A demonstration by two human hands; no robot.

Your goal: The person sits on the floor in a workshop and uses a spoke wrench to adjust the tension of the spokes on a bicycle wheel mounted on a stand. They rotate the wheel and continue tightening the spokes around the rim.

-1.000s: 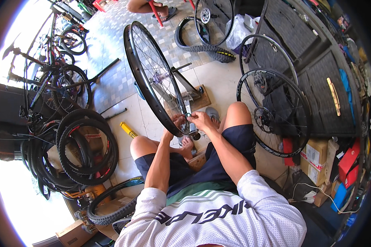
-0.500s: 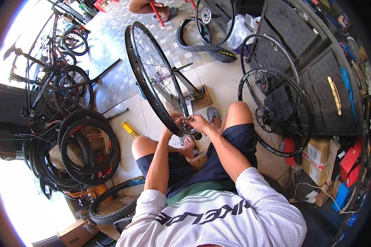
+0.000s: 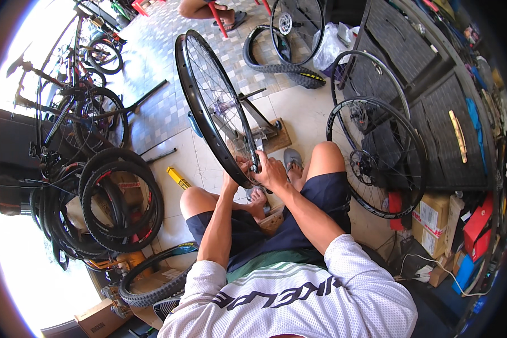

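Observation:
A bicycle wheel point(image 3: 192, 104) without a tire stands upright in a metal truing stand point(image 3: 259, 115) with a wooden base point(image 3: 279, 137). Both my hands are at its lower, near part. My left hand point(image 3: 234, 178) reaches in at the rim from the left, its fingers closed among the spokes and partly hidden by the rim. On the right side my right hand point(image 3: 272, 173) is closed round the rim's edge, with one finger pointing upward along it. Whatever small thing lies between the fingers is too small to make out.
Loose tires point(image 3: 121, 197) are heaped at the left, near parked bikes point(image 3: 73, 96). Spoked wheels point(image 3: 372, 158) lean on a dark cabinet point(image 3: 439, 129) at the right. A yellow box point(image 3: 178, 178) lies on the floor. Another person's foot point(image 3: 226, 18) shows at the far side.
My right hand has shifted from a pinch beside the rim to a grip with a finger raised along it. The left hand stays about where it was.

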